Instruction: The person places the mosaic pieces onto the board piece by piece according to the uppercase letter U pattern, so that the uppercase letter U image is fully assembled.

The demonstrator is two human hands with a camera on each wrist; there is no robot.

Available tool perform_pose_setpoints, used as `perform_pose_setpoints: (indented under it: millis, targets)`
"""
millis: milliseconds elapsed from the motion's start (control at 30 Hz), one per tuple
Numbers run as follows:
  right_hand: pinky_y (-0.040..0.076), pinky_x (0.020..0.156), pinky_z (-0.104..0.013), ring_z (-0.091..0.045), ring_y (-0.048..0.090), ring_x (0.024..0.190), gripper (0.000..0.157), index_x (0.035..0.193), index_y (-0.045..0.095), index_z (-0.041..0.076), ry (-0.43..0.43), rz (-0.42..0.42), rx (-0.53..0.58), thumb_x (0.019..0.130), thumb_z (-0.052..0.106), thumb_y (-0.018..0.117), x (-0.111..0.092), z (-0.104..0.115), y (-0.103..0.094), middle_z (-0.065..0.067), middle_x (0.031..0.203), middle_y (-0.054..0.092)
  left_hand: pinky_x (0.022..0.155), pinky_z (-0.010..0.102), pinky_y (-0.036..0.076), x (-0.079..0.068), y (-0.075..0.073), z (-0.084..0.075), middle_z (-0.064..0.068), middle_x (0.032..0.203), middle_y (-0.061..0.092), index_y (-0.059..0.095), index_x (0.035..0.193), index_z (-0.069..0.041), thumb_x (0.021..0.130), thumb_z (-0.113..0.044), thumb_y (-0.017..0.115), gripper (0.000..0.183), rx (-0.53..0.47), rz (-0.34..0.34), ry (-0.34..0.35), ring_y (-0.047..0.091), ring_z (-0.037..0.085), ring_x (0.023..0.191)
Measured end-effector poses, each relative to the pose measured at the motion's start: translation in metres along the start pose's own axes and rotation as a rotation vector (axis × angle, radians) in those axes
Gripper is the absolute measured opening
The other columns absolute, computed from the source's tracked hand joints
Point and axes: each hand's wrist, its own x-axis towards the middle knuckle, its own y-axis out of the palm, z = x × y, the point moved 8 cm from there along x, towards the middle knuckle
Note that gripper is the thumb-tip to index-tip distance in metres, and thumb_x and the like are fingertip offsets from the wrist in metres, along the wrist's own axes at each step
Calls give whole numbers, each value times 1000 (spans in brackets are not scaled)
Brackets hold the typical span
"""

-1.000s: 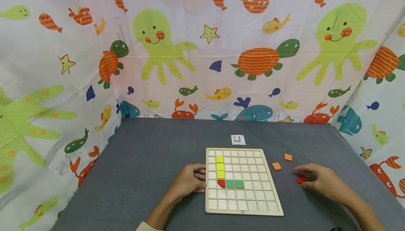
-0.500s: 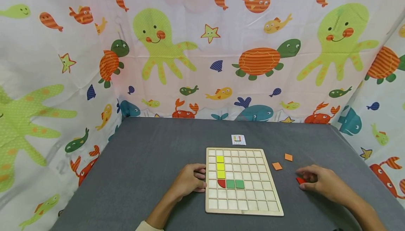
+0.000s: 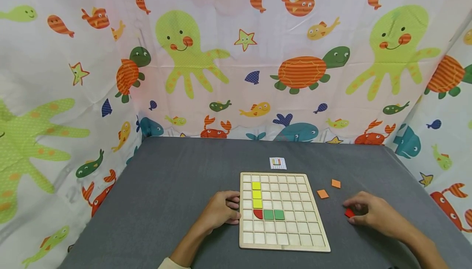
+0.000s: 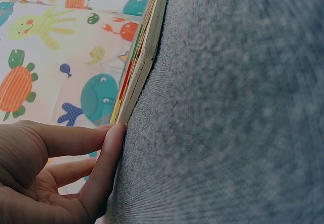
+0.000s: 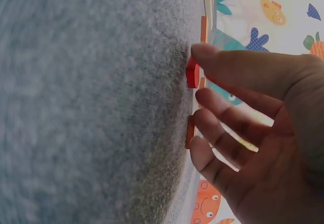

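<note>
My left hand rests beside the wooden grid board, its fingertips touching the board's left edge. On the board stand a column of yellow square tiles, a red quarter-circle tile below them, and two green square tiles to its right. Off to the board's right, my right hand has its thumb and curled forefinger around a small red tile low at the table. The right wrist view has that red tile just under the thumb tip, the other fingers bent and holding nothing.
Two orange square tiles lie between the board and my right hand. Behind the board is a small white card printed with a grid and a coloured U shape. A sea-animal curtain hangs round the grey table.
The red tile has turned and shifted slightly left under my right thumb and forefinger. My left hand, the board and the tiles on it stay where they were.
</note>
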Motion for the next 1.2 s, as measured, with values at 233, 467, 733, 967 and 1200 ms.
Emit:
perform_pose_setpoints:
  millis: [233, 467, 733, 967, 1200]
  targets:
    - [48, 72, -24, -8, 52, 90, 37, 117, 79, 17, -42, 2, 17, 81, 20, 89, -3, 1, 1, 4, 104, 64, 70, 37, 69, 0, 0, 0, 18, 123, 64, 58, 144, 9, 80, 18, 77, 67, -4, 2, 5, 66, 23, 102]
    - [47, 72, -24, -7, 53, 90, 36, 115, 79, 17, -29, -2, 12, 81, 26, 90, -3, -1, 2, 5, 103, 65, 70, 36, 69, 0, 1, 0, 18, 121, 64, 58, 144, 9, 80, 18, 77, 67, 1, 0, 3, 66, 23, 101]
    - [46, 72, -24, -12, 54, 92, 26, 108, 80, 19, -10, 23, 2, 84, 26, 88, -1, -2, 4, 5, 105, 65, 69, 36, 69, 0, 1, 0, 17, 120, 64, 58, 143, 9, 80, 18, 77, 67, 5, -4, 8, 66, 22, 99]
    - [44, 70, -23, -9, 52, 89, 24, 107, 79, 22, -23, 6, 2, 88, 34, 87, -3, 6, 4, 6, 99, 63, 70, 36, 69, 0, 2, 0, 18, 121, 64, 58, 144, 9, 81, 18, 77, 66, 6, 1, 3, 66, 23, 100]
    - [46, 70, -22, -6, 53, 88, 22, 104, 79, 25, -95, -20, 32, 87, 38, 87, -1, 28, 7, 9, 99, 64, 71, 36, 69, 0, 1, 0, 18, 122, 64, 58, 144, 9, 81, 18, 77, 67, 2, 1, 0, 66, 24, 102]
